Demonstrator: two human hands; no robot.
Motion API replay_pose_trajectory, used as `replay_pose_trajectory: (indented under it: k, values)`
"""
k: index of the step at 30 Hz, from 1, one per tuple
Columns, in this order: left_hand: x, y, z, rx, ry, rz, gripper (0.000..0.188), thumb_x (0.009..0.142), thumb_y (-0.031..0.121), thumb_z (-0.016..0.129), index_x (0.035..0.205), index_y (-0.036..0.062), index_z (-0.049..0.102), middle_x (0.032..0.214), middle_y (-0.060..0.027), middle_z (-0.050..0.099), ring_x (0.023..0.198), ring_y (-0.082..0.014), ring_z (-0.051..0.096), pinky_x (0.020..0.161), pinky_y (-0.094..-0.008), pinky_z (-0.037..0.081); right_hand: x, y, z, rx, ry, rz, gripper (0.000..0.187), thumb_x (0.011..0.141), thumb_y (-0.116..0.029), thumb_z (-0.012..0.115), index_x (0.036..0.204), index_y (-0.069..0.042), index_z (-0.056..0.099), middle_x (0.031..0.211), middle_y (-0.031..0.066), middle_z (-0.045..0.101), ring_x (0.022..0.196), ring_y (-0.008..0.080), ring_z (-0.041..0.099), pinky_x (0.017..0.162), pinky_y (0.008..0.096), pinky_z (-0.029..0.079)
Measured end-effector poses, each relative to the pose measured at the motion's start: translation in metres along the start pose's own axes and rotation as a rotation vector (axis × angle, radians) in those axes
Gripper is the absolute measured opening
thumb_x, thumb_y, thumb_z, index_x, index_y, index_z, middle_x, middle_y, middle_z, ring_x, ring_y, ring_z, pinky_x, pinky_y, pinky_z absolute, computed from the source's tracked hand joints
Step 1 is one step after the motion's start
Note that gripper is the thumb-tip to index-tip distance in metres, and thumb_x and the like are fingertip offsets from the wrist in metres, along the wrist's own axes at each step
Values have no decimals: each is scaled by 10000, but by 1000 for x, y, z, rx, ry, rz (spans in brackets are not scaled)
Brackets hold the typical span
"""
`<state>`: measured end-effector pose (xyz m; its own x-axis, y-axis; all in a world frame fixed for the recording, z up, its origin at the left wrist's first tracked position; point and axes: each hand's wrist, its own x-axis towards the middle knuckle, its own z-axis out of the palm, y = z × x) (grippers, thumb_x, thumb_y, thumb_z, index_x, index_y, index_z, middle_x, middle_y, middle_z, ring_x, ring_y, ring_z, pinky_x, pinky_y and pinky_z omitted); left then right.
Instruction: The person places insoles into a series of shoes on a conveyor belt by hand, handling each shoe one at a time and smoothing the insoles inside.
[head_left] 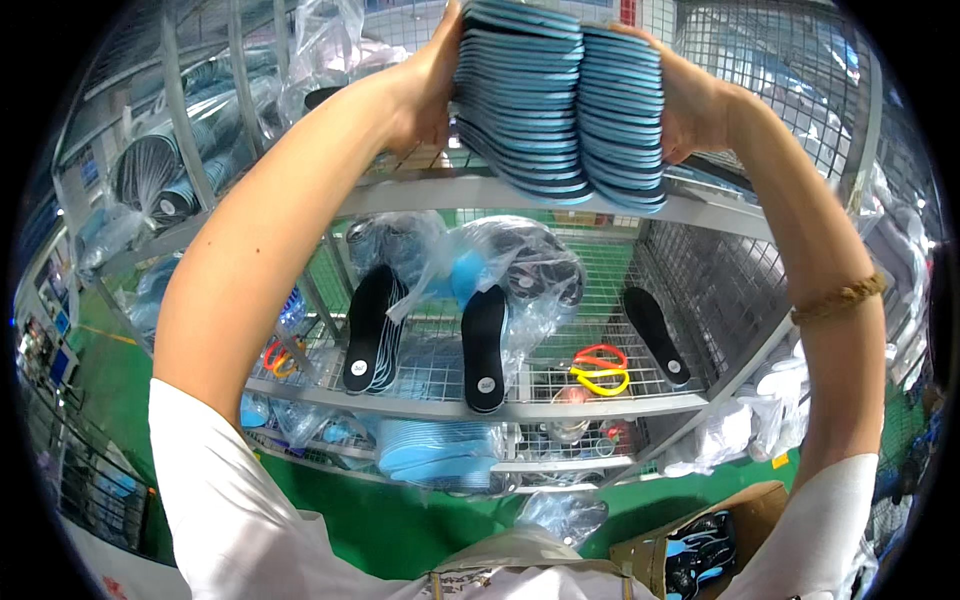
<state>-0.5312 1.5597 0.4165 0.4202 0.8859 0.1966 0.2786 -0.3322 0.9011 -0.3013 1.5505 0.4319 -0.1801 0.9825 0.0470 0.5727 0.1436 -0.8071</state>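
Both my arms are raised to the upper level of a wire-mesh rack. Between my hands are two side-by-side stacks of blue-and-black shoe insoles (525,110). My left hand (432,90) presses against the left side of the stacks, its fingers partly hidden. My right hand (690,105) is closed against their right side. On the shelf below lie a small pile of black insoles (375,330), more black insoles (485,350) and another black insole (657,335) by the mesh side wall.
Red-and-yellow-handled scissors (600,370) lie on the middle shelf (560,408) near clear plastic bags (520,265). Light-blue insoles (440,452) fill part of the level below. A cardboard box (640,560) with black and blue items stands on the green floor, lower right. Bagged insoles (150,170) sit left.
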Motion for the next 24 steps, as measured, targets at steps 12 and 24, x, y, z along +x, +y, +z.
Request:
replay_pose_trajectory:
  k: [12, 24]
  values:
    - [37, -4, 4, -808, -534, 346, 730, 844, 634, 187, 1135, 69, 547, 1114, -95, 583, 1016, -252, 559, 897, -393, 437, -13, -4, 30, 647, 183, -66, 599, 783, -585, 469, 1082, -76, 570, 1005, 118, 589, 928, 212, 558, 758, 376, 473]
    - [-25, 47, 25, -914, -325, 603, 333, 823, 378, 467, 878, 62, 557, 804, -48, 602, 722, -159, 579, 657, -283, 491, -102, -34, 61, 899, 285, -419, 569, 737, -503, 539, 1074, -45, 536, 1000, 126, 591, 908, 243, 556, 794, 373, 456]
